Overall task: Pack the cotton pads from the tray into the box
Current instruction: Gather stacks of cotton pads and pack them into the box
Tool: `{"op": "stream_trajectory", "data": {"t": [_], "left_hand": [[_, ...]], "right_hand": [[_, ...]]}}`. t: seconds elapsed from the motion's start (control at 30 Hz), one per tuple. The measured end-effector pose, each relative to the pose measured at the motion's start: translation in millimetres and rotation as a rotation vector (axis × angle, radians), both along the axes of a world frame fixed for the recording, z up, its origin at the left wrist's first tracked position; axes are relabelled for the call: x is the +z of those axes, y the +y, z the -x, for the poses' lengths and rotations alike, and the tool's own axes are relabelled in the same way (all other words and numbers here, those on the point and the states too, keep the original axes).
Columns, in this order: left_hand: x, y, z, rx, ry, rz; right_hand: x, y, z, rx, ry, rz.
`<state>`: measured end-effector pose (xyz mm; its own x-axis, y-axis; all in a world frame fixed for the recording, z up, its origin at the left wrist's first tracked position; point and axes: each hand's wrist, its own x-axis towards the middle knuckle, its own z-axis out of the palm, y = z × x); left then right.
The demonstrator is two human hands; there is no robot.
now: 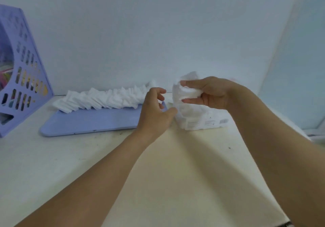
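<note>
A long row of white square cotton pads lies along the far side of a flat lilac tray. To the tray's right stands the white box, small print on its side. My right hand grips a bunch of cotton pads just above the box's left end. My left hand hovers beside the box's left end with fingers loosely curled and holding nothing; its thumb lies close to the box, contact unclear.
A lilac perforated file holder with colourful contents stands at the far left. The cream table meets a pale wall right behind the tray. A window frame edges the right side.
</note>
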<state>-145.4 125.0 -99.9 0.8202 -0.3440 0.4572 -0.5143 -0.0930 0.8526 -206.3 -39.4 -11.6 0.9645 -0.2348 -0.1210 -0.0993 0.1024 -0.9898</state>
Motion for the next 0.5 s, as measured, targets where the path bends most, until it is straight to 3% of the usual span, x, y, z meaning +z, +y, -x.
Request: {"op": "stream_trajectory", "data": {"t": [0.13,0.2,0.33,0.5], "left_hand": [[-22.3,-9.3,6.0,-0.029,-0.176,-0.188],[-30.0,-12.1,8.6,-0.038,-0.282,-0.237],[-31.3,-11.3,4.1,-0.031,-0.400,-0.205],[-34.3,-12.2,0.8,-0.087,-0.461,-0.265]], "right_hand": [[-6.6,-16.6,-0.5,0.163,0.220,0.041],[-4.8,-20.4,-1.8,0.203,0.283,0.159],[11.1,-25.9,-3.3,0.179,0.298,0.471],[21.5,-17.2,-2.6,0.295,0.344,0.599]]}}
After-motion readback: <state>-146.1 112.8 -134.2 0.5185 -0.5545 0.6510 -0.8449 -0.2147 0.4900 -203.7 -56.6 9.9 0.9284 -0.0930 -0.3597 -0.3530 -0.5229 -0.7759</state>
